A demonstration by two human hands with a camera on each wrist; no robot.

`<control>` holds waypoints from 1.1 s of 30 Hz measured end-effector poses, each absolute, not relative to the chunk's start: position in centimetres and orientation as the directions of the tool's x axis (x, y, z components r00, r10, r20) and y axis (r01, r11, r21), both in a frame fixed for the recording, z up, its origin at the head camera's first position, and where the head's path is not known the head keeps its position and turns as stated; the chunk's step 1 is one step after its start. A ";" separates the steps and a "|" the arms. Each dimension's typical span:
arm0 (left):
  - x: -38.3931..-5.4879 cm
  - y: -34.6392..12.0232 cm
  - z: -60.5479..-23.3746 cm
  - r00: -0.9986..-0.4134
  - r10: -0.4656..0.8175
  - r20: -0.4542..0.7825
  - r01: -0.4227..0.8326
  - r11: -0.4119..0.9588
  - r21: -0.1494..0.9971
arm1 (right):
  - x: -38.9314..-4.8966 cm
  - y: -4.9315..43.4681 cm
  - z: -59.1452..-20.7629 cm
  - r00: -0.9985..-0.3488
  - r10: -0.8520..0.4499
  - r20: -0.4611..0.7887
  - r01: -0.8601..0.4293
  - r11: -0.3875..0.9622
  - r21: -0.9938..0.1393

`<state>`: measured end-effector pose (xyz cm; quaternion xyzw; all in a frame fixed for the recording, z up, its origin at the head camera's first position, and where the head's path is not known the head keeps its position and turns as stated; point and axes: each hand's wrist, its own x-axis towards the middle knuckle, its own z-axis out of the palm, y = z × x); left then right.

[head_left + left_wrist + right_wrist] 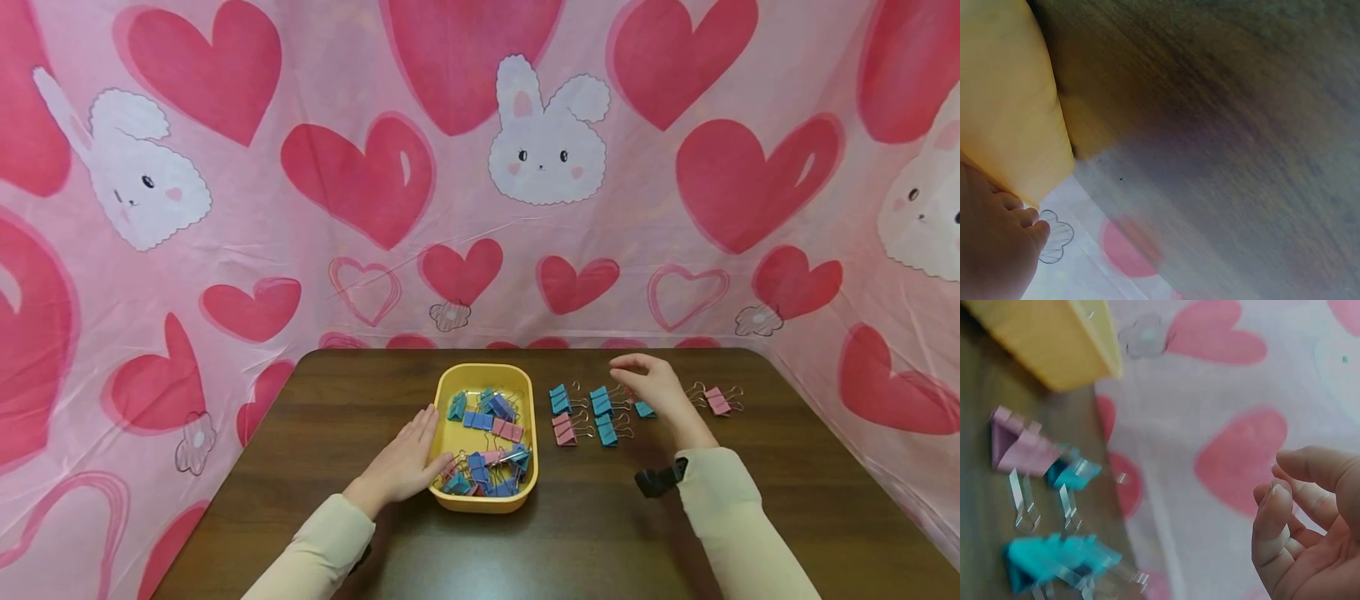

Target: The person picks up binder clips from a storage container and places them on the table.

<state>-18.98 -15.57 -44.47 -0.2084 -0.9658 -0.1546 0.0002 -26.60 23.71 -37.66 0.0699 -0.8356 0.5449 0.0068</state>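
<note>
Right sleeve (742, 517) in foreground — right grip (656, 390) released and empty, loosely curved above the binder clips (602, 402).
Left grip (401, 457), flat and released, rests against the yellow tray (483, 503); clips lie inside and in rows on the table (592, 542) beside it. Caution: a low reach could snag wire handles (1016, 489) — dragging closely spaced neighbours out of line.

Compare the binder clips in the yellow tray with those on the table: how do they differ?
The tray clips lie jumbled, some overlapping; the table clips are laid out in rows. The tray clips point various ways; the visible table clips point roughly one way. The tray clips include a deeper blue; the visible table clips show only pink and teal. Both include pink and teal.
</note>
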 end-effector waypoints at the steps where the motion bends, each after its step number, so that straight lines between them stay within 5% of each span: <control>1: -19.0 -15.6 -44.5 -0.913 0.403 0.064 0.403 0.865 0.298 | -26.7 23.2 -37.3 -0.988 -0.119 0.096 -0.136 0.388 -0.912; 16: -19.0 -15.5 -44.5 -0.912 0.404 0.067 0.404 0.863 0.304 | -28.7 14.8 -34.2 -0.960 -0.249 0.130 -0.218 0.372 -0.902; 33: -18.9 -15.6 -44.4 -0.912 0.406 0.062 0.405 0.863 0.303 | -29.7 6.9 -37.0 -0.945 -0.328 0.003 -0.094 0.264 -0.960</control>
